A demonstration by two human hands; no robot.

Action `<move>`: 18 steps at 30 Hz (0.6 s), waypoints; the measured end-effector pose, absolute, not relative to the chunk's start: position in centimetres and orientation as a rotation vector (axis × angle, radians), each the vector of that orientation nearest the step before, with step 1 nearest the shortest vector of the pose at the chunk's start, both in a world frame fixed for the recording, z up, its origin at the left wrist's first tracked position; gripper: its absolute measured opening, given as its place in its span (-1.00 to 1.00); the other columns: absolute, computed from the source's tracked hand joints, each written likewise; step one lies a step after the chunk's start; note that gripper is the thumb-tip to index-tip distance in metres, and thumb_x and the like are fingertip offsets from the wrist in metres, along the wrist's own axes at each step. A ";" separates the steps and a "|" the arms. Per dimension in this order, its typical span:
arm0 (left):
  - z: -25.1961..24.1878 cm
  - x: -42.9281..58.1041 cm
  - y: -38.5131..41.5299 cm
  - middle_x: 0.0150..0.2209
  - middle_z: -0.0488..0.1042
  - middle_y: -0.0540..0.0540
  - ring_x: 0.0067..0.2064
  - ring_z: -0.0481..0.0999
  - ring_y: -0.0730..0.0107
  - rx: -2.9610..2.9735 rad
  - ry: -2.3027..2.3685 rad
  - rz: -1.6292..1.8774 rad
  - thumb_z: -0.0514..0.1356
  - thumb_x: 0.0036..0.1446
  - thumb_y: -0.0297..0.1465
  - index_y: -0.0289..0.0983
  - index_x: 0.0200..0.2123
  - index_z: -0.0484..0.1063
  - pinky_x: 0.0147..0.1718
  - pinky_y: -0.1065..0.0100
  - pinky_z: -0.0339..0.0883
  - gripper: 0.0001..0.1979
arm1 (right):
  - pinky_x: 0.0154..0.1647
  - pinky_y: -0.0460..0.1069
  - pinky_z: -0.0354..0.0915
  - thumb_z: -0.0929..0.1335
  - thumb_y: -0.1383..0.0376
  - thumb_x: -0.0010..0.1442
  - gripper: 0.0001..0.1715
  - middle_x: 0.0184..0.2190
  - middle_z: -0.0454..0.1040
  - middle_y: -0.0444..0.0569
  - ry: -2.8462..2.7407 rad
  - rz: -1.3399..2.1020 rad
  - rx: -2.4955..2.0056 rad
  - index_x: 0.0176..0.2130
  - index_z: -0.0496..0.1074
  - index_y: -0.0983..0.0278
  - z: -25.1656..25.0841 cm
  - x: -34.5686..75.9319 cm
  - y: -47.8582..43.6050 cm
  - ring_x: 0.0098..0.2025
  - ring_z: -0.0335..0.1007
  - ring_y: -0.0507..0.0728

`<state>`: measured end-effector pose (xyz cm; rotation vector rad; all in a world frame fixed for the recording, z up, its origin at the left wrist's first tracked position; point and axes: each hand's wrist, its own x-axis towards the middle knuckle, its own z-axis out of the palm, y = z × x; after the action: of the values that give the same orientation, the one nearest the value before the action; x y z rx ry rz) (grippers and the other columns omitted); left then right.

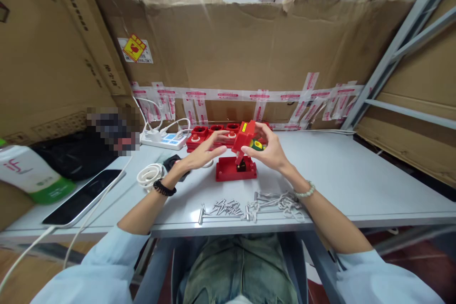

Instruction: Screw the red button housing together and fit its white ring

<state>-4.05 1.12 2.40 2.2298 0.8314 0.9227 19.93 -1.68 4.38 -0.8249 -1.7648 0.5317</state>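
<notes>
A red plastic box cover (pixel 243 138) with a yellow label is tilted in the grip of my right hand (pixel 270 152). Against that palm shows a yellow and dark green handle (pixel 257 145), possibly a screwdriver's; its other end is hidden. My left hand (pixel 208 149) is left of the cover, fingers stretched out and apart, with nothing in it. Below both hands a red box base (pixel 226 172) lies on the table, with a black part (pixel 241 166) inside its right half. The cover's lower end hangs just over this part; whether they touch I cannot tell.
Several red boxes (pixel 195 138) stand in a row behind my hands. Screws (pixel 228 207), T-shaped metal rods (pixel 221 216) and white cords (pixel 288 204) lie near the front edge. Leftward are a power strip (pixel 167 141), coiled cable (pixel 147 175), a phone (pixel 83 198) and a bottle (pixel 33 173).
</notes>
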 end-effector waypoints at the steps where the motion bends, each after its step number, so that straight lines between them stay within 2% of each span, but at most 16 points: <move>1: 2.4 -3.4 0.7 0.22 0.29 -0.28 0.23 0.31 0.07 2.198 0.734 0.929 0.13 0.23 -0.12 -0.15 0.28 0.05 0.12 0.02 0.24 -0.38 | 0.00 0.09 0.41 0.54 0.11 -0.11 -0.20 0.01 0.51 0.11 -1.760 0.560 -0.804 0.07 0.28 0.25 4.3 19.9 -1.6 0.01 0.48 0.20; 4: 1.9 -1.9 -0.2 0.26 0.25 -0.29 0.21 0.33 0.05 2.170 0.640 0.965 0.31 0.09 -0.21 -0.12 0.29 0.02 0.15 -0.01 0.22 -0.22 | 0.07 0.11 0.39 0.55 0.10 -0.12 -0.18 0.06 0.48 0.12 -1.726 0.648 -0.762 0.07 0.28 0.23 4.0 19.7 -1.5 0.07 0.45 0.21; 8: 1.4 -1.7 -0.3 0.13 0.41 -0.25 0.14 0.41 0.08 2.139 0.689 1.051 0.33 0.07 -0.26 -0.15 0.23 0.14 0.15 -0.02 0.21 -0.31 | 0.11 0.13 0.37 0.56 0.07 -0.15 -0.15 0.08 0.46 0.12 -1.702 0.710 -0.751 0.07 0.27 0.22 3.8 19.4 -1.4 0.11 0.43 0.22; 11: 1.6 -2.1 0.1 0.06 0.45 -0.23 0.09 0.45 0.11 2.137 0.695 1.094 0.34 0.04 -0.25 -0.18 0.19 0.19 0.15 0.02 0.23 -0.33 | 0.06 0.12 0.40 0.57 0.07 -0.17 -0.11 0.02 0.50 0.10 -1.721 0.694 -0.761 0.08 0.26 0.21 4.0 19.7 -1.4 0.05 0.47 0.22; 13: 1.6 -2.4 0.4 0.05 0.45 -0.24 0.07 0.46 0.10 2.127 0.719 1.162 0.34 0.03 -0.22 -0.21 0.16 0.22 0.12 0.06 0.27 -0.35 | -0.08 0.09 0.44 0.54 0.04 -0.13 -0.13 -0.11 0.56 0.04 -1.730 0.638 -0.803 0.09 0.26 0.20 4.3 20.3 -1.4 -0.08 0.53 0.20; 15: 1.6 -2.8 0.8 0.07 0.44 -0.26 0.07 0.46 0.08 2.100 0.765 1.234 0.31 0.04 -0.16 -0.24 0.13 0.26 0.08 0.09 0.30 -0.38 | -0.22 0.06 0.44 0.49 -0.02 -0.04 -0.25 -0.23 0.57 -0.02 -1.722 0.512 -0.901 0.06 0.30 0.21 4.6 21.0 -1.1 -0.22 0.54 0.18; 18: 1.7 -3.2 1.2 0.08 0.43 -0.26 0.06 0.46 0.07 2.107 0.884 1.280 0.25 0.06 -0.11 -0.28 0.09 0.27 0.05 0.10 0.31 -0.41 | -0.25 0.06 0.38 0.38 -0.07 0.10 -0.50 -0.26 0.56 -0.01 -1.772 0.236 -1.170 -0.14 0.41 0.23 4.7 22.1 -0.4 -0.24 0.52 0.19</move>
<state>-3.19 1.24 1.65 2.1073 0.8837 1.2799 22.08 -0.43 4.70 -1.1696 -1.7724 0.2361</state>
